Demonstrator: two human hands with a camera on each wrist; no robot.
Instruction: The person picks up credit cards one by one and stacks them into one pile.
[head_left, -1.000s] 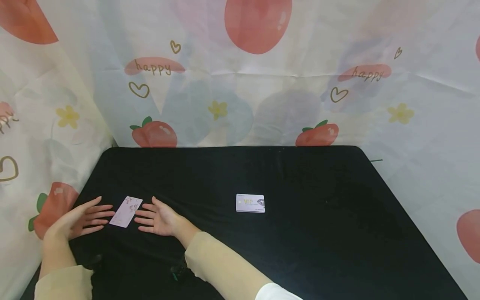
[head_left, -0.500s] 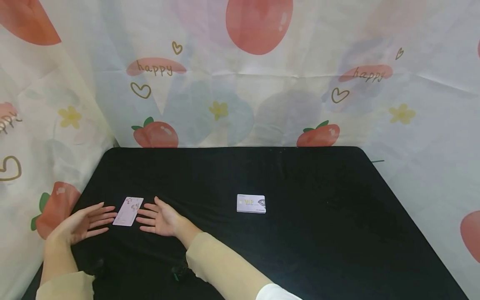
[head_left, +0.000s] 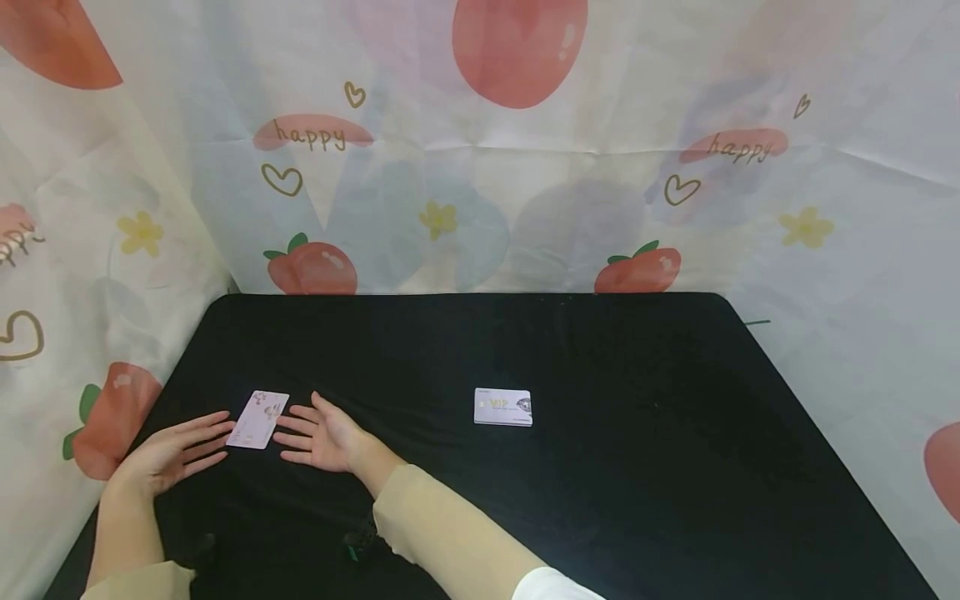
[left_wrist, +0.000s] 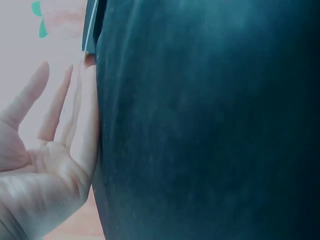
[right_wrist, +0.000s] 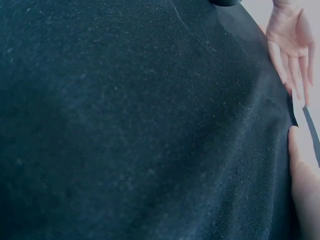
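Observation:
A pale pink card point(head_left: 257, 420) with a floral print lies flat on the black-covered table point(head_left: 600, 500) toward the left side in the head view. My left hand point(head_left: 176, 454) is on its left, fingers straight with the tips at the card's lower left edge. On the other side, my right hand point(head_left: 322, 435) lies with straight, spread fingers, their tips right at the card's right edge. The left wrist view shows the left hand point(left_wrist: 55, 135) with extended fingers and the card edge-on at its fingertips. Neither hand grips anything.
A small stack of white cards marked VIP point(head_left: 502, 407) lies right of the middle of the table. Behind the table and along its left hangs a printed curtain point(head_left: 480, 208) with peaches, hearts and flowers.
The left hand has shifted slightly right, and the card has turned a little and slid slightly right, closer to the right hand. The right hand has barely moved.

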